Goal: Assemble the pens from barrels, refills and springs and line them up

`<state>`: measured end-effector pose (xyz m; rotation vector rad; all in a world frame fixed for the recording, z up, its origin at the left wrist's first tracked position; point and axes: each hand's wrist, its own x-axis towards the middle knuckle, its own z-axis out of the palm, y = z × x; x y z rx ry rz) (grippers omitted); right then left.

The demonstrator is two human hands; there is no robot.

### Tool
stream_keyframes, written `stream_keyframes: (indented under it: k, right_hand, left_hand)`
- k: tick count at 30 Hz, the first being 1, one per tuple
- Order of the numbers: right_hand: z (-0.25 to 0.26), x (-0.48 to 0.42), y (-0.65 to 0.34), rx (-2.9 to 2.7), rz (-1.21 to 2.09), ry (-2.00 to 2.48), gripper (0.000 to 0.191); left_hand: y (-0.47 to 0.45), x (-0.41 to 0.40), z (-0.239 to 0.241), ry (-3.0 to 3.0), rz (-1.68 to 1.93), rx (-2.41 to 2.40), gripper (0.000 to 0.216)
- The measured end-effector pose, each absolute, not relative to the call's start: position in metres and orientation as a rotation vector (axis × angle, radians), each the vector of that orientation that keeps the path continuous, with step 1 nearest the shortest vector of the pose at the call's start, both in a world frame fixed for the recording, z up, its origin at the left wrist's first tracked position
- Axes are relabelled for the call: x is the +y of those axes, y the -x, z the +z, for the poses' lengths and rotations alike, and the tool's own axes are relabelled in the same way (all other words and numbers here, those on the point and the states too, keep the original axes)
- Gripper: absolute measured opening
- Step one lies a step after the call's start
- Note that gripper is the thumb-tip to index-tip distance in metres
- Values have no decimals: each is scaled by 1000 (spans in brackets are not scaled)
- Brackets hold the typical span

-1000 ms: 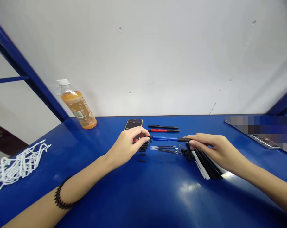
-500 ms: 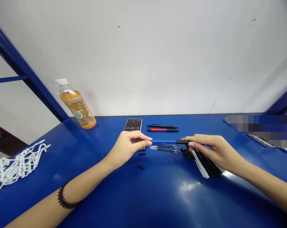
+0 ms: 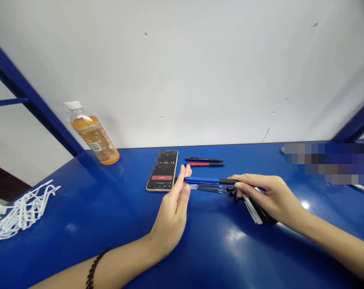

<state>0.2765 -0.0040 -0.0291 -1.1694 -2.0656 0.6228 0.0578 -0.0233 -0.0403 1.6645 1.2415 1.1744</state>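
My right hand [image 3: 268, 195] pinches the black grip end of a blue pen [image 3: 204, 180] and holds it level just above the blue table [image 3: 109, 208]. My left hand [image 3: 174, 210] stands on its edge with the fingers stretched out, and its fingertips press against the pen's left end. Under the pen lie clear refills [image 3: 207, 188] and small springs. Black and white pen barrels [image 3: 256, 210] lie beneath my right hand.
A phone [image 3: 163, 176] showing a timer lies left of the pen. A black pen [image 3: 204, 159] and a red pen [image 3: 204, 164] lie behind it. An orange drink bottle [image 3: 93, 136] stands at the back left. White parts [image 3: 19, 208] are piled at the left edge.
My left hand let go its pinch at the pen's end, opened and turned upright with its fingertips against that end. The small black parts are now hidden behind it.
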Motion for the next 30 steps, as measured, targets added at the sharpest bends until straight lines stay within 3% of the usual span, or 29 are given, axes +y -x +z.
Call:
stream_keyframes:
  k: [9, 20, 30]
  right_hand:
    - [-21, 38, -298, -2230, 336, 1230, 33]
    - [-32, 63, -283, -2331, 301, 1262, 26]
    - [-41, 72, -280, -2440, 191, 1266, 14]
  left_hand:
    - [-51, 6, -44, -1863, 1330, 1112, 43]
    - [-44, 66, -21, -2629, 713, 1294, 14]
    - [-48, 88, -20, -2839, 422, 1279, 17]
